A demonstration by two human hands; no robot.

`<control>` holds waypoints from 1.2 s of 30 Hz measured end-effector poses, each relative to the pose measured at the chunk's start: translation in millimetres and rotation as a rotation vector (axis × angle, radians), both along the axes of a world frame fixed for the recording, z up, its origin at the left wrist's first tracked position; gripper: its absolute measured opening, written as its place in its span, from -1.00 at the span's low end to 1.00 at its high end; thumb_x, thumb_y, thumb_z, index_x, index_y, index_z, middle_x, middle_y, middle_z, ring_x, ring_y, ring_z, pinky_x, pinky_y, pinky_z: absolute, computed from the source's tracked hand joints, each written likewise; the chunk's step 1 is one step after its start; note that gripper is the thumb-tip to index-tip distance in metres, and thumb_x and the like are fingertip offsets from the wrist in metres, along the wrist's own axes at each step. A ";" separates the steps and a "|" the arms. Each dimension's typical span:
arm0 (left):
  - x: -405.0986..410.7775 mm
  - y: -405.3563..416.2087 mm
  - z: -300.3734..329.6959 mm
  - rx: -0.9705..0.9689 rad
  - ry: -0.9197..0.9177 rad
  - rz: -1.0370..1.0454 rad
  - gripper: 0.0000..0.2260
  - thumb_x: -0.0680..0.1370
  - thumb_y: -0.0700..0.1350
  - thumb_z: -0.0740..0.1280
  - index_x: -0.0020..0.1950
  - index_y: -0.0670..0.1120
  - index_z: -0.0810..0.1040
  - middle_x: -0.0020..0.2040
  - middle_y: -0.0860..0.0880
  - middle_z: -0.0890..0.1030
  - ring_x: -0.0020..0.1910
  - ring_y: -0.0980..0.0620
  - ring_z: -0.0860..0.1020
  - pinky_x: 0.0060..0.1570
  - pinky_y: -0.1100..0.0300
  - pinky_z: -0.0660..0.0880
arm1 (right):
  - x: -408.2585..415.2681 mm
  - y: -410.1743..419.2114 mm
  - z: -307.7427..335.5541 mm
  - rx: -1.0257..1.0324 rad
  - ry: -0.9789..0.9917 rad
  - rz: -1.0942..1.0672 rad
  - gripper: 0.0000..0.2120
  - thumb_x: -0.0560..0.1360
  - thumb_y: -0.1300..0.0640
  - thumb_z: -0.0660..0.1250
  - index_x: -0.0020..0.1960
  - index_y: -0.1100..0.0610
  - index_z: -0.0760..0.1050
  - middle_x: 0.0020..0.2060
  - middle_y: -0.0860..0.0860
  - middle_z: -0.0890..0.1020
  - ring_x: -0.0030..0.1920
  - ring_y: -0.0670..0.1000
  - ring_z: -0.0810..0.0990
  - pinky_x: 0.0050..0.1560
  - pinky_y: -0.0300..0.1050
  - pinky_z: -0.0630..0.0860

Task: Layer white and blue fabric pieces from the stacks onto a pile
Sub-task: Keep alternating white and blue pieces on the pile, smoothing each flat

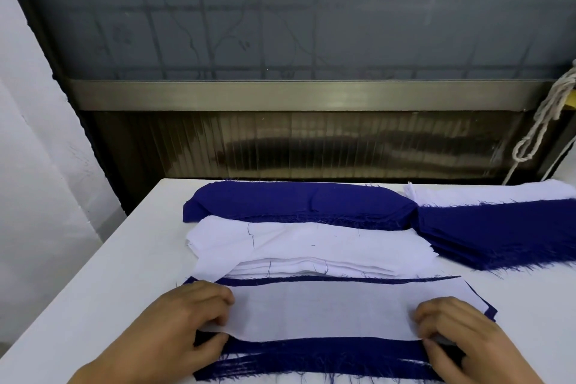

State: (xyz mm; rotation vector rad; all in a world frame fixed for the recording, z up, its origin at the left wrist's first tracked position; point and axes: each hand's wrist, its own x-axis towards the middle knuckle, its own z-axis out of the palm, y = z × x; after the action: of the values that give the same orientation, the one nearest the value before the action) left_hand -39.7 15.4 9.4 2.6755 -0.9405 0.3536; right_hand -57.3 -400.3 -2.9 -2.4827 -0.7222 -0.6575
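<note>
A white fabric piece point(324, 310) lies on top of the layered pile, with blue fabric point(314, 352) showing under its near edge. My left hand point(174, 330) pinches the piece's left end between fingers and thumb. My right hand point(461, 337) pinches its right end the same way. Behind the pile sits a stack of white pieces point(305, 246), and behind that a stack of blue pieces point(296, 201).
Another blue stack point(505, 234) lies at the right over more white fabric point(486, 193). All rest on a white table point(103, 284) against a dark window frame. A knotted rope point(542, 121) hangs at the far right.
</note>
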 end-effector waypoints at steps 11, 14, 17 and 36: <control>25.6 -76.0 -9.4 -0.067 0.059 -0.004 -0.81 0.59 0.15 0.17 0.01 0.11 0.51 0.00 0.24 0.49 -0.03 0.28 0.40 -0.01 0.33 0.39 | 36.0 36.3 10.0 -0.163 0.279 -0.004 -0.94 0.56 0.01 0.26 -0.08 -0.14 0.46 -0.14 -0.25 0.49 -0.16 -0.17 0.48 -0.18 -0.35 0.40; 38.2 -72.3 -18.9 -0.060 0.071 0.088 -0.79 0.58 0.17 0.16 0.02 0.12 0.52 -0.04 0.23 0.50 -0.05 0.27 0.38 -0.02 0.34 0.36 | 43.4 33.9 5.4 -0.193 0.351 -0.120 -0.88 0.56 -0.07 0.19 -0.16 -0.14 0.40 -0.20 -0.22 0.49 -0.24 -0.15 0.49 -0.25 -0.32 0.39; 52.0 -57.6 -19.3 -0.067 0.082 0.229 -0.84 0.58 0.11 0.21 -0.13 0.11 0.49 -0.17 0.21 0.50 -0.14 0.24 0.41 -0.16 0.36 0.36 | 51.6 23.1 9.0 -0.265 0.368 -0.322 -0.83 0.54 -0.08 0.15 -0.21 -0.08 0.36 -0.37 -0.15 0.48 -0.36 -0.11 0.45 -0.33 -0.27 0.37; 86.5 -73.7 -25.5 -0.041 -0.140 0.581 -0.76 0.57 0.13 0.24 -0.06 0.02 0.60 -0.08 0.10 0.53 -0.11 0.07 0.46 -0.10 0.18 0.44 | 112.4 40.0 -9.2 -0.047 0.291 -0.090 -0.89 0.55 -0.01 0.31 0.04 -0.02 0.52 -0.02 -0.23 0.47 0.03 -0.19 0.43 0.10 -0.33 0.33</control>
State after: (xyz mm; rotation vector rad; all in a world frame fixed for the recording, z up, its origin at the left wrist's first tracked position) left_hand 46.8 -58.3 -16.1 2.8664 -0.1586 0.6749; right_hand 55.1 -360.2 -12.1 -2.5914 -0.5240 -0.3013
